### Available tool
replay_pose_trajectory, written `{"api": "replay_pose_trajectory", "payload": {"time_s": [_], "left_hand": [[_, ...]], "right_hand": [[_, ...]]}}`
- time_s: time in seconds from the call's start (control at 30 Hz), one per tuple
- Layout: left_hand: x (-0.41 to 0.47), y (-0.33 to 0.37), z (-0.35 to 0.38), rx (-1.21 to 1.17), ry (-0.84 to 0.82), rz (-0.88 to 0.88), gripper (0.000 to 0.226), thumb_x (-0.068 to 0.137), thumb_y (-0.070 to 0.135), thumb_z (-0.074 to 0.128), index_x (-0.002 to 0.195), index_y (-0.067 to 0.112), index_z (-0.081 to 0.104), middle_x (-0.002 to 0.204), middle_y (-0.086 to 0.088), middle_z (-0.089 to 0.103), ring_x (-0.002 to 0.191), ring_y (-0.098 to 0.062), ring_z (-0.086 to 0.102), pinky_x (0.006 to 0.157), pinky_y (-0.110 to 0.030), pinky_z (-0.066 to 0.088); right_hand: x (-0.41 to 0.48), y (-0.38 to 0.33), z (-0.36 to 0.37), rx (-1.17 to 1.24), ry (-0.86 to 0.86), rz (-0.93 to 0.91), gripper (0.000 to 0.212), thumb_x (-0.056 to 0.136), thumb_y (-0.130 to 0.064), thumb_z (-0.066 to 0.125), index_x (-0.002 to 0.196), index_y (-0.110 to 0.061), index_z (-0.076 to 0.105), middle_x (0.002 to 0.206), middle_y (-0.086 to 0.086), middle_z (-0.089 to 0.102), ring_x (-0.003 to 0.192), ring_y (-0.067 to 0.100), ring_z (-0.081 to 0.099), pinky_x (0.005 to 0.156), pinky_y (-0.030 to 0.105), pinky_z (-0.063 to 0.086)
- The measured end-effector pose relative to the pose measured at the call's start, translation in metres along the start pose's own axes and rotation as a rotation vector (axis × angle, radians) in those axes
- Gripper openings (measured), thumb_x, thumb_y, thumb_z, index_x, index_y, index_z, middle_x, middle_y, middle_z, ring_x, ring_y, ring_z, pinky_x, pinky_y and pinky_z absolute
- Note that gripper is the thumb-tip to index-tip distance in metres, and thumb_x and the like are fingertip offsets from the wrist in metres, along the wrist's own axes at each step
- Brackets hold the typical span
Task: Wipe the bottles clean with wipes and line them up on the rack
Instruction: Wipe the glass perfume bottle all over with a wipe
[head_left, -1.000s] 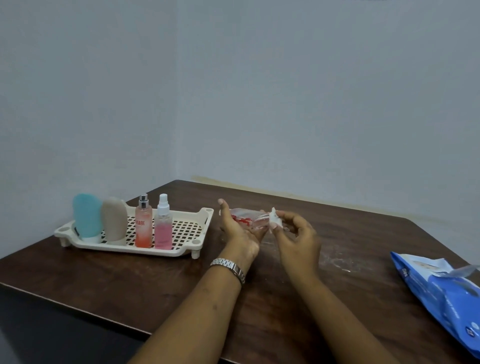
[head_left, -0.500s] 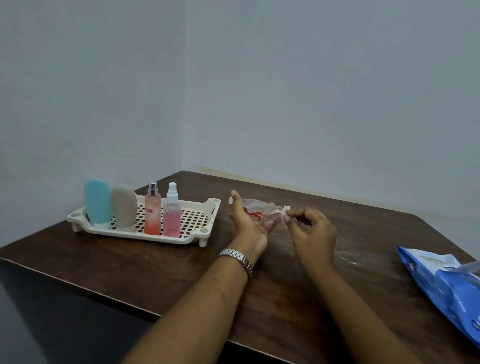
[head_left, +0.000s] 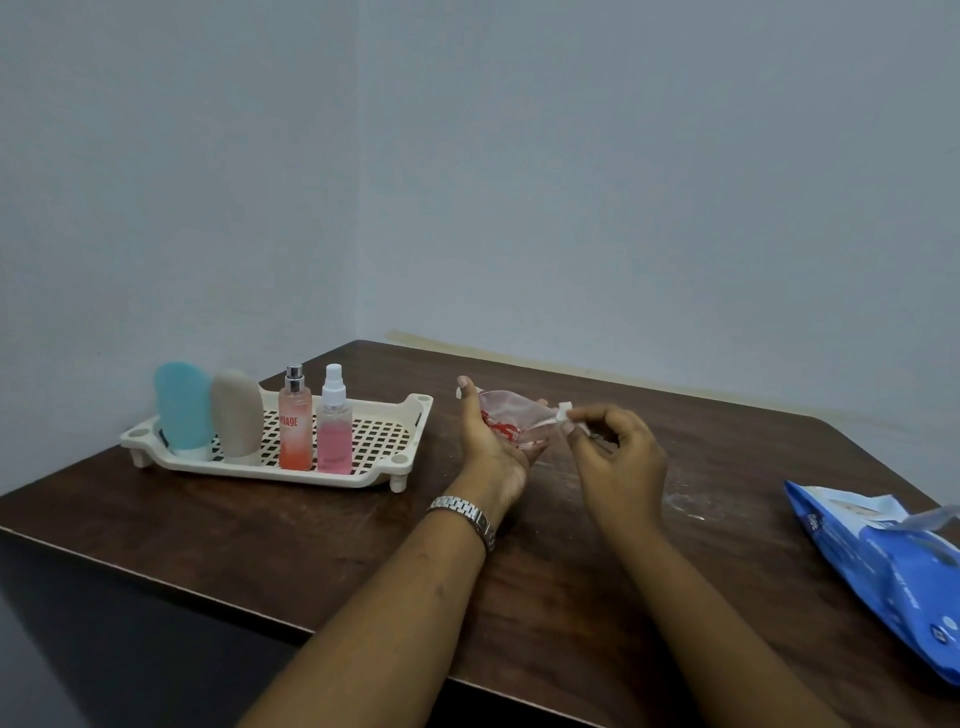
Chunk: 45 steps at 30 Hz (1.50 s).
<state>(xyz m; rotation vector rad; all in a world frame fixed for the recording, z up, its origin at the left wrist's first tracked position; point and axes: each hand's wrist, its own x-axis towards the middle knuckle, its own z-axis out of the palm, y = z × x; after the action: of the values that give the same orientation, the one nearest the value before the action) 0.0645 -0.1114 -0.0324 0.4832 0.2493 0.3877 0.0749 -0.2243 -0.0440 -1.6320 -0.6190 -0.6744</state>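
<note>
The left hand (head_left: 493, 447) is cradling the clear bottle (head_left: 511, 418) on its side, fingers curling under it, near the rack (head_left: 410, 410). The right hand (head_left: 618, 457) is pinching a small white bit (head_left: 565, 410) at the bottle's neck; whether it is wipe or cap is hard to tell. Rolling the bottle in the palm while rubbing should be reaching every side.

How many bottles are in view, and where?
5. Four stand in a row on the rack: teal bottle, beige bottle, orange spray bottle, pink spray bottle. The clear bottle is held in the left hand, right hand pinching its cap.
</note>
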Motion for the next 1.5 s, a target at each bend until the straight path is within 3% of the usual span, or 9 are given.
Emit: {"api": "replay_pose_trajectory", "payload": {"time_s": [0.2,0.4,0.57,0.67,0.73,0.93,1.1,1.33,1.5], "left_hand": [[0.003,0.001,-0.004,0.018,-0.073,0.002,0.077,0.088,0.067,0.044,0.134,0.006,0.046,0.093,-0.025,0.066,0.084,-0.034,0.067,0.074,-0.046,0.055],[0.007,-0.003,-0.007,0.109,-0.194,-0.020,0.083,0.085,0.071,0.041,0.130,0.002,0.051,0.101,-0.025,0.066,0.087,-0.036,0.067,0.076,-0.045,0.056],[0.012,-0.011,-0.009,0.191,-0.245,0.036,0.071,0.075,0.069,0.051,0.105,0.006,0.059,0.085,-0.013,0.071,0.082,-0.030,0.068,0.083,-0.046,0.054],[0.015,-0.012,-0.010,0.210,-0.283,0.024,0.068,0.070,0.066,0.056,0.100,0.006,0.063,0.094,-0.015,0.068,0.093,-0.033,0.065,0.097,-0.052,0.047],[0.013,-0.010,-0.010,0.163,-0.328,-0.038,0.062,0.078,0.063,0.056,0.096,0.004,0.064,0.093,-0.017,0.067,0.091,-0.034,0.064,0.095,-0.051,0.047],[0.010,-0.016,-0.014,0.350,-0.438,-0.143,0.059,0.088,0.060,0.046,0.083,0.009,0.074,0.089,-0.012,0.070,0.082,-0.028,0.066,0.089,-0.046,0.048],[0.000,-0.027,-0.012,0.480,-0.482,-0.208,0.057,0.078,0.059,0.054,0.103,0.009,0.064,0.097,-0.013,0.064,0.088,-0.028,0.061,0.090,-0.043,0.047],[0.005,-0.024,-0.015,0.423,-0.505,-0.164,0.059,0.076,0.061,0.059,0.103,0.009,0.063,0.095,-0.012,0.065,0.087,-0.026,0.062,0.083,-0.041,0.051],[0.010,-0.020,-0.014,0.365,-0.482,-0.150,0.061,0.075,0.063,0.059,0.104,0.010,0.065,0.102,-0.013,0.064,0.094,-0.028,0.061,0.095,-0.048,0.046]], "right_hand": [[0.004,0.002,0.001,0.104,-0.013,0.185,0.012,0.086,-0.007,0.063,0.089,-0.017,0.069,0.081,-0.010,0.066,0.070,-0.009,0.058,0.058,0.004,0.043],[0.011,0.006,-0.004,0.387,-0.103,0.399,0.020,0.090,0.003,0.055,0.091,-0.010,0.070,0.090,0.006,0.072,0.088,0.017,0.068,0.078,0.027,0.057],[0.012,0.009,-0.005,0.458,-0.123,0.446,0.016,0.088,0.000,0.058,0.092,-0.010,0.070,0.094,0.008,0.072,0.091,0.018,0.068,0.074,0.027,0.057],[0.016,0.009,-0.008,0.584,-0.161,0.504,0.015,0.087,0.002,0.058,0.095,-0.006,0.069,0.092,0.009,0.072,0.085,0.018,0.068,0.072,0.025,0.058],[0.019,0.010,-0.011,0.639,-0.188,0.509,0.017,0.088,0.004,0.057,0.094,-0.006,0.069,0.085,0.006,0.073,0.079,0.016,0.068,0.070,0.025,0.058],[0.022,0.017,-0.018,0.562,-0.118,0.481,0.016,0.086,0.002,0.061,0.092,-0.008,0.071,0.085,0.006,0.073,0.075,0.014,0.068,0.059,0.022,0.056],[0.023,0.024,-0.021,0.505,-0.064,0.503,0.011,0.085,-0.003,0.063,0.088,-0.011,0.071,0.079,0.001,0.074,0.067,0.010,0.065,0.053,0.020,0.053],[0.021,0.026,-0.016,0.357,-0.109,0.458,0.008,0.086,-0.017,0.066,0.091,-0.017,0.073,0.091,0.005,0.073,0.088,0.021,0.067,0.072,0.034,0.056],[0.017,0.014,-0.019,0.243,-0.113,0.333,0.011,0.080,-0.022,0.072,0.089,-0.016,0.071,0.086,0.001,0.071,0.081,0.013,0.066,0.060,0.018,0.054]]}}
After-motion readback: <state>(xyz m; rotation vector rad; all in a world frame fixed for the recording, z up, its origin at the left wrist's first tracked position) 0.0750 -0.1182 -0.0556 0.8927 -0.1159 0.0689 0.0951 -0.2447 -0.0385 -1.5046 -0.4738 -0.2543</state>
